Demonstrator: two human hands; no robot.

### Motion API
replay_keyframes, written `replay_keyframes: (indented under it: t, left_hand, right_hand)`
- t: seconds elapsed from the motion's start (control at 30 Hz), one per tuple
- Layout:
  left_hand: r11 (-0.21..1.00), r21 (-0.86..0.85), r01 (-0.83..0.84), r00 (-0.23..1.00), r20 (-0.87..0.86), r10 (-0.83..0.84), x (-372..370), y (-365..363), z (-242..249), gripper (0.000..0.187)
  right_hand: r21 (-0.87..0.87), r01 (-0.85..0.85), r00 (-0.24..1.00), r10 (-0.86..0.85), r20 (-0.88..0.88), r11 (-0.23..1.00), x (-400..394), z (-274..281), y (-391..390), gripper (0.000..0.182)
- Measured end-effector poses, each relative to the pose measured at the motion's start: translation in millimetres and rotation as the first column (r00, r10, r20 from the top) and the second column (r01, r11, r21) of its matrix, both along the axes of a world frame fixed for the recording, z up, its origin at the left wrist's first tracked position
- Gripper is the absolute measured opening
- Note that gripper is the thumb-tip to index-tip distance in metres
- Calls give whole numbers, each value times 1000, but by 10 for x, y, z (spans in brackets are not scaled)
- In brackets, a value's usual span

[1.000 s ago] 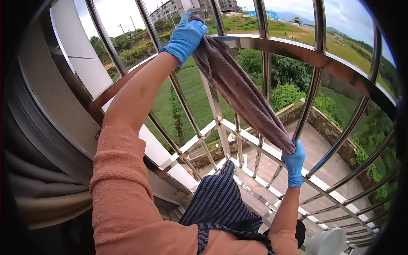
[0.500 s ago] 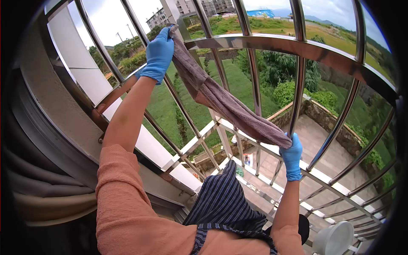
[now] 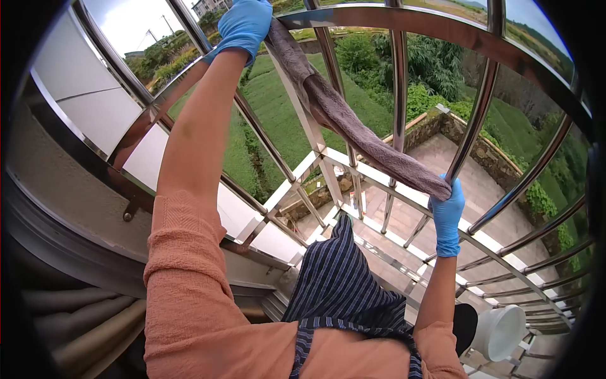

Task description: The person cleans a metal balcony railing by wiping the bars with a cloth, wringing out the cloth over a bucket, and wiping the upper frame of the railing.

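A long purple-brown cloth (image 3: 363, 134) is stretched diagonally across the metal railing bars, from upper left to lower right. My left hand (image 3: 245, 26), in a blue glove, is closed on its upper end beside the horizontal rail (image 3: 379, 17); the fingertips are cut off by the top edge of the view. My right hand (image 3: 447, 211), also gloved in blue, is closed around the lower end, close to an upright bar (image 3: 475, 120).
A striped apron (image 3: 344, 278) hangs below my arms. At the lower right is a white bucket (image 3: 500, 331). A window frame (image 3: 69, 243) and folded curtain (image 3: 95, 322) lie at the left. Beyond the bars are a paved terrace (image 3: 435, 151) and grass.
The view has tilted lower, so the railing and my left hand appear higher. My right hand appears slightly farther right and up. Both hands keep hold of the cloth.
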State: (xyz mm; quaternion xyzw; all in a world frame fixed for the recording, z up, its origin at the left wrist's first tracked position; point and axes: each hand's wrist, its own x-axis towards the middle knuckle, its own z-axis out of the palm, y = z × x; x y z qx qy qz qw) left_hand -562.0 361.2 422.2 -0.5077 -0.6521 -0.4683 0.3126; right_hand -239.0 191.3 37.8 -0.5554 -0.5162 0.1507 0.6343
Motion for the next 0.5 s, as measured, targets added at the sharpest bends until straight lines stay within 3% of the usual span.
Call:
replay_keyframes:
  t: [0.07, 0.1, 0.13, 0.2, 0.27, 0.33, 0.37, 0.4, 0.47, 0.5]
  left_hand:
    - [895, -446, 3, 959, -251, -128, -127, -80, -7, 43]
    - [890, -451, 63, 887, -383, -257, -228, -98, -47, 45]
    - [895, -440, 67, 887, -385, -255, -193, -210, -59, 45]
    - [827, -525, -202, 851, -512, -117, -107, -443, -113, 44]
    - [821, -539, -187, 857, -498, -131, -84, -551, -55, 45]
    - [836, -546, -60, 928, -340, -156, -119, -507, 10, 43]
    - [811, -583, -41, 916, -346, -202, -153, -458, 67, 44]
    - [789, -606, -100, 818, -502, -282, -70, -626, 99, 47]
    - [736, -631, -245, 635, -678, -370, -426, 41, 164, 36]
    - [699, -674, -240, 633, -654, -414, -453, -59, 76, 36]
  right_hand:
    - [-35, -23, 999, 24, 26, 999, 33, 46, -33, 25]
    - [-26, -62, 998, 63, 17, 998, 50, 43, -54, 24]
    - [-14, -59, 998, 60, 19, 998, 62, 42, -64, 24]
    - [-45, -93, 996, 93, -5, 995, 62, 19, -54, 24]
    - [-40, -57, 997, 59, 50, 998, 88, -24, -50, 26]
    - [-58, -85, 995, 88, 57, 995, 87, 6, -75, 28]
    - [-57, -104, 993, 107, 54, 993, 88, 12, -72, 28]
    - [-73, -102, 993, 106, 52, 992, 72, 40, -79, 28]
    - [-72, -132, 991, 135, 26, 989, 68, 116, -131, 27]
    - [-94, -146, 988, 150, 40, 985, 88, 145, -150, 27]
